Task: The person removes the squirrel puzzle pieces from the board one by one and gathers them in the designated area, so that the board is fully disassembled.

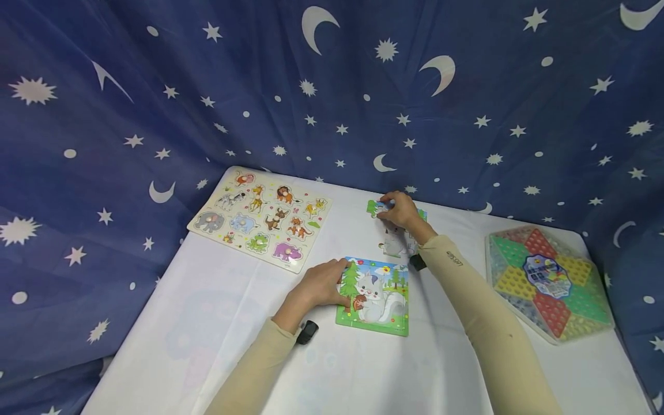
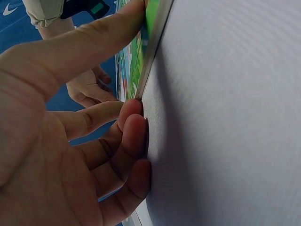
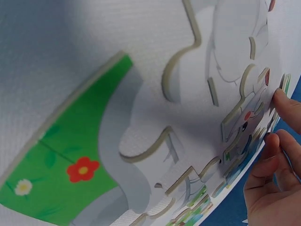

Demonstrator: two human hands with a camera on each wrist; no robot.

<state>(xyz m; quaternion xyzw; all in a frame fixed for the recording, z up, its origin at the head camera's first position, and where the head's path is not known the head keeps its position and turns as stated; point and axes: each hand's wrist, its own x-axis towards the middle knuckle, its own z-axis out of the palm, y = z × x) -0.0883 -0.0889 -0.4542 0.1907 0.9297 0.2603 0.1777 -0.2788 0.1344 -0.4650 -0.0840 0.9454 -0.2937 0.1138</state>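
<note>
A square squirrel jigsaw board (image 1: 381, 300) with a green border lies flat on the white table. My left hand (image 1: 324, 283) rests at its left edge. In the left wrist view the thumb (image 2: 108, 40) touches the green border and the other fingers bend against the edge and the tabletop. Farther back, my right hand (image 1: 400, 210) reaches over loose jigsaw pieces (image 1: 396, 245) with white, grey and green parts. Its thumb and fingertips pinch at a blue-and-green jigsaw piece (image 1: 374, 208). In the right wrist view a green corner piece with a red flower (image 3: 61, 174) lies nearest.
To the left lies a wooden animal peg puzzle (image 1: 264, 222). On the right is a hexagonal clear box of coloured studded pieces (image 1: 550, 282). A dark blue curtain (image 1: 353, 104) with moons and stars hangs behind the table (image 1: 363, 380).
</note>
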